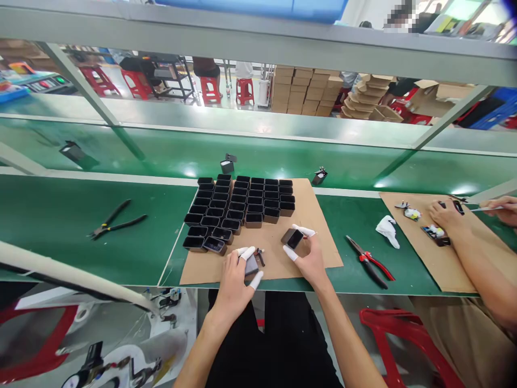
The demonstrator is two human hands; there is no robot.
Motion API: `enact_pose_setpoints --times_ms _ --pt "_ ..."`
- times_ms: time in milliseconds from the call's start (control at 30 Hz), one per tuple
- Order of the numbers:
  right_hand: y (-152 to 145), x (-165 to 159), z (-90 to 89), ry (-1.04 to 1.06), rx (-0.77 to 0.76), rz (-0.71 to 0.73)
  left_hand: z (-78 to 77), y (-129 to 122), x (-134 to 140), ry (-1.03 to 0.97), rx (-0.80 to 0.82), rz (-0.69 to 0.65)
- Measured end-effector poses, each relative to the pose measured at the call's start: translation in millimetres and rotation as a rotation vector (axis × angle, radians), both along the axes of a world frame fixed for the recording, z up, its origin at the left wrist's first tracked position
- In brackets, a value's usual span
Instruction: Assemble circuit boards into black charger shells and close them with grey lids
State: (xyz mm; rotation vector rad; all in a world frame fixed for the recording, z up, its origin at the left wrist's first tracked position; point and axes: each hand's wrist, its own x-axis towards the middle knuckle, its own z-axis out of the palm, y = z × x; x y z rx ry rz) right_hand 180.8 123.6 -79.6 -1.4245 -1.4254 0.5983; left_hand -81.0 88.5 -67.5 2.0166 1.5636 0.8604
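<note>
My right hand (312, 260), with white finger cots on thumb and forefinger, grips a small black open-topped box (292, 238) above the cardboard sheet (278, 268). My left hand (235, 277), also in white finger cots, is closed around a grey block-shaped piece (251, 265) near the sheet's front edge. Beside that piece lies a small dark part (260, 257) with a light-coloured end. Rows of similar black boxes (253, 220) stand close together on the sheet, beyond my hands. One box (215, 245) at the near left sits askew.
Red-and-black pliers (369, 261) lie to the right, near a crumpled white cloth (388, 231). Black-handled cutters (115, 219) lie at left. A co-worker's hands (447, 216) handle parts on another cardboard sheet (456, 264). Several black boxes (227, 164) rest on the green belt (266, 156) behind.
</note>
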Motion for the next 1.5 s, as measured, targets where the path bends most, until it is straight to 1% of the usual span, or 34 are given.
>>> enact_pose_setpoints --times_ms 67,167,300,400,467,567,600,667,767,900,967,1033,1100,1167,1267,1367,1433,1500 --pt "1.3 0.7 2.0 0.005 0.007 -0.017 -6.6 5.1 3.5 0.001 0.006 0.015" --pt "1.8 3.3 4.3 0.002 0.017 -0.02 -11.8 11.8 14.5 0.018 0.052 0.059" --pt "1.5 5.1 8.8 -0.018 0.035 -0.005 -13.5 20.2 26.9 0.006 0.111 0.138" --pt "1.9 5.1 12.7 -0.049 0.049 -0.02 -12.1 22.3 27.0 -0.052 0.105 0.176" --pt "2.4 5.1 14.7 -0.078 0.052 -0.026 -9.8 20.8 24.4 -0.177 0.033 0.168" --pt "2.9 5.7 15.3 -0.123 0.043 -0.008 -5.5 14.9 22.4 -0.486 -0.085 0.1" --pt "2.9 6.1 14.7 -0.135 0.04 -0.001 -4.4 12.5 23.2 -0.559 -0.093 0.076" --pt "2.2 7.1 12.3 -0.154 0.039 0.004 -3.2 8.2 27.1 -0.605 -0.069 0.047" --pt "-1.6 9.0 8.4 -0.169 0.071 -0.007 -3.5 5.9 36.2 -0.533 -0.02 0.021" --pt "-13.8 8.6 8.3 -0.209 0.172 -0.033 -3.8 9.6 47.0 -0.404 0.07 -0.024" --pt "-20.4 4.9 9.9 -0.271 0.235 0.042 -4.1 10.8 49.9 -0.341 0.127 -0.078" --pt "-24.4 -0.5 10.9 -0.349 0.294 0.165 -5.8 10.4 51.1 -0.288 0.191 -0.141" --pt "-25.2 -5.3 10.9 -0.409 0.333 0.258 -8.9 8.6 51.3 -0.242 0.256 -0.183" --pt "-24.2 -7.6 10.4 -0.441 0.342 0.294 -12.2 6.3 51.2 -0.196 0.314 -0.192" --pt "-23.3 -5.5 11.6 -0.459 0.318 0.288 -12.5 3.9 49.5 -0.127 0.381 -0.19" --pt "-24.8 0.3 18.9 -0.472 0.282 0.294 -3.1 4.0 42.5 -0.063 0.412 -0.216" --pt "-25.9 3.6 27.7 -0.487 0.262 0.34 8.4 5.8 34.6 -0.003 0.424 -0.26" --pt "-26.4 4.6 38.5 -0.498 0.241 0.402 22.1 8.8 25.9 0.099 0.457 -0.321"
